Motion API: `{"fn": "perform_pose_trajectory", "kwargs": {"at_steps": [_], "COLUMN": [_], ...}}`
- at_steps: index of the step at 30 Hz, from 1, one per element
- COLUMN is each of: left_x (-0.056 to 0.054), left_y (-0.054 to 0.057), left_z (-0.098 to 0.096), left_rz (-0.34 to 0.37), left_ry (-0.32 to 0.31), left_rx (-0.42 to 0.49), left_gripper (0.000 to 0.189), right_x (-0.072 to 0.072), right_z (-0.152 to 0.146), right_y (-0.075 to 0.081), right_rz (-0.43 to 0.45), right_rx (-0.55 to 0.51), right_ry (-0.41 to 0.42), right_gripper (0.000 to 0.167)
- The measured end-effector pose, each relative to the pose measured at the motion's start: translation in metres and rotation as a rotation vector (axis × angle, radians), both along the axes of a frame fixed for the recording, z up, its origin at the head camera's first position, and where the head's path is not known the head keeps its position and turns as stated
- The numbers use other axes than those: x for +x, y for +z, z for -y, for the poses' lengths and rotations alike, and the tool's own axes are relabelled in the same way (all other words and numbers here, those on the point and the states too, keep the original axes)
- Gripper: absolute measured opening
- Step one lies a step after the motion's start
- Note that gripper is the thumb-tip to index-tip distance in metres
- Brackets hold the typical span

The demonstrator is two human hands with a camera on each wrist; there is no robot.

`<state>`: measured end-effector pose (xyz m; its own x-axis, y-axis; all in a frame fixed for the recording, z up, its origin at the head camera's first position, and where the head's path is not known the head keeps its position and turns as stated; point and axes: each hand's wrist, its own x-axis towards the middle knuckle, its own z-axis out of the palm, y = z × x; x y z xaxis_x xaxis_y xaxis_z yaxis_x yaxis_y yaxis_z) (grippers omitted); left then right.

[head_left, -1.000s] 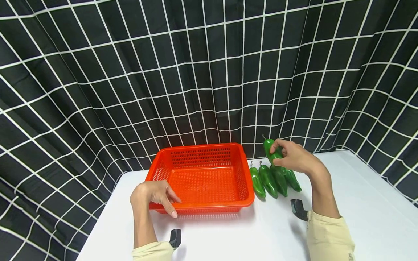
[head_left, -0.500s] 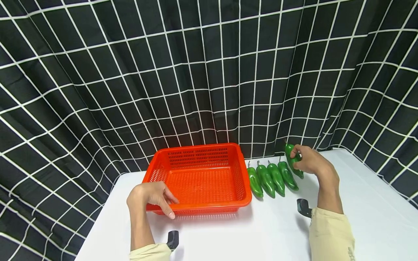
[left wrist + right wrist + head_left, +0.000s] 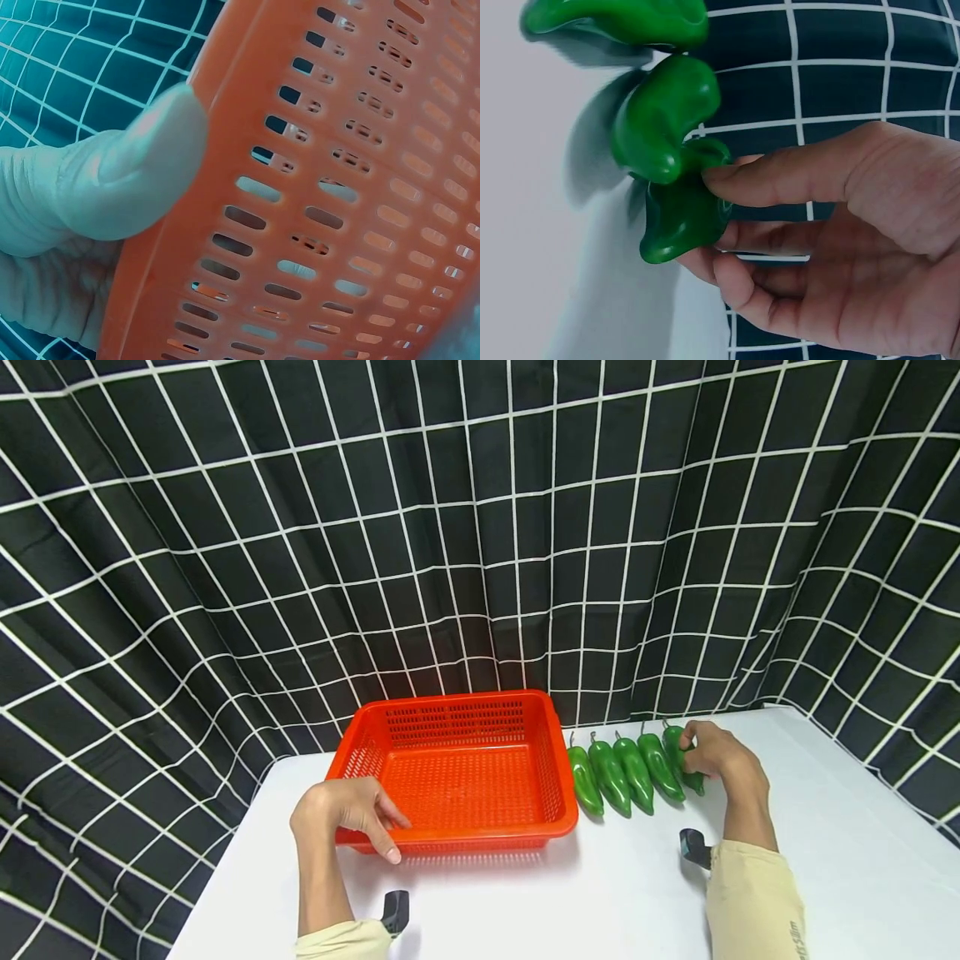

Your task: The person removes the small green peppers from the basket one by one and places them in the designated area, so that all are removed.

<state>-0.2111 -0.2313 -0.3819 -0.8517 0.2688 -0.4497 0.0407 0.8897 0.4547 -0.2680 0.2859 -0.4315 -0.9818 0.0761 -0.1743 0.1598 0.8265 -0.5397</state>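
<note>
My left hand (image 3: 352,814) grips the near left rim of a red plastic basket (image 3: 480,832). In the left wrist view, the thumb lies over the outside of the basket's slotted wall (image 3: 247,217), while the fingers are mostly hidden behind the rim. Over at the right end of a row of green peppers (image 3: 633,772), my right hand (image 3: 716,750) pinches the last green pepper (image 3: 675,745) between thumb and fingers. That pepper (image 3: 686,217) lies against its neighbour (image 3: 664,120) in the right wrist view, stem end partly hidden by the thumb.
A white table (image 3: 585,893) carries the basket and the peppers. Black curtain with a white grid (image 3: 450,568) hangs behind and along both sides. The peppers lie close beside the basket's right wall.
My right hand has moved right and then down, lowering its pepper from above the others onto the table at the row's right end. The left hand stays on the basket.
</note>
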Motion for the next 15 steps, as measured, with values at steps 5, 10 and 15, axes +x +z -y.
{"fn": "perform_pose_trajectory", "kwargs": {"at_steps": [5, 10, 15], "left_x": [0.0000, 0.0005, 0.0012], "left_y": [-0.0002, -0.0005, 0.0012], "left_z": [-0.0006, -0.0008, -0.0003], "left_rz": [-0.006, -0.010, -0.010], "left_ry": [0.006, 0.017, -0.006], "left_rx": [-0.008, -0.009, -0.008], "left_gripper": [0.042, 0.041, 0.046], "right_x": [0.0028, 0.0039, 0.0052], "right_z": [-0.0011, -0.0020, -0.0020], "right_y": [-0.0034, -0.0033, -0.0006], "right_rz": [0.022, 0.032, 0.041], "right_rx": [-0.020, -0.026, -0.051], "right_ry": [0.001, -0.004, 0.001], "right_gripper": [0.037, 0.035, 0.037]}}
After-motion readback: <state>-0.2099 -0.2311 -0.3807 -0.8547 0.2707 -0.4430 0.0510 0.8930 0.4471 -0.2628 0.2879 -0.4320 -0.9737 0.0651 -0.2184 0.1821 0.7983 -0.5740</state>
